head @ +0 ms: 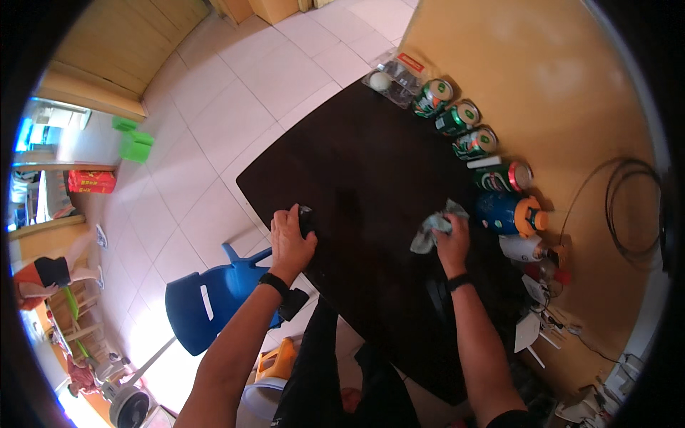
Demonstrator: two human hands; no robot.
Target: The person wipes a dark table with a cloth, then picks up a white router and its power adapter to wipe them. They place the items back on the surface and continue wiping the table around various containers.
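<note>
A dark tabletop (369, 160) lies before me. My left hand (290, 241) is at its left edge, curled on a small black object (305, 220) that my fingers partly hide; what it is cannot be told. My right hand (454, 241) grips a crumpled light grey-green cloth (426, 235) on the right part of the table. Close to the right hand, by the wall, a blue bottle with an orange cap (500, 213) lies or leans; its exact stance is unclear in this bent view.
Several drink cans (457, 117), a clear plastic box (396, 80) and a white router (528, 331) line the wall side. A blue plastic chair (208, 305), an orange stool (276, 359) and a white bucket (263, 397) stand near my legs. Two people are at the far left.
</note>
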